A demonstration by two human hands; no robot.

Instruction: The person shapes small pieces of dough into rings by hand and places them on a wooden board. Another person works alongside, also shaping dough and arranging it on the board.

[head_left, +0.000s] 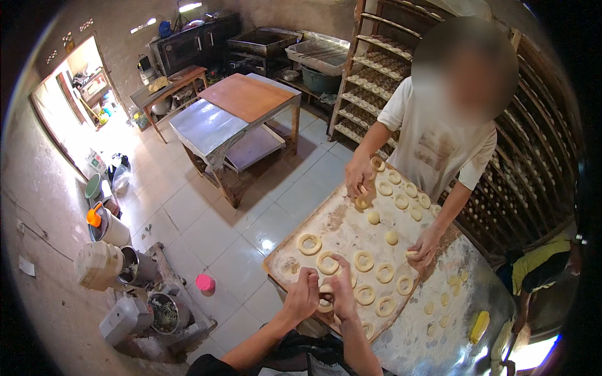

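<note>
Close to the near edge of the floured board, my left hand and my right hand are closed on a pale dough ring between them. Part of that ring is hidden by my fingers. Beyond my knuckles lie more dough rings, one at the left corner and another to the right of my right hand. Two dough balls rest mid-board. Across the table, a co-worker's one hand is over a dough piece, the other at a small piece near the right edge.
Small dough pieces and a yellow object lie on the floured metal tabletop. Racks of filled trays stand behind the co-worker. A low table, mixers and a pink container are to the left.
</note>
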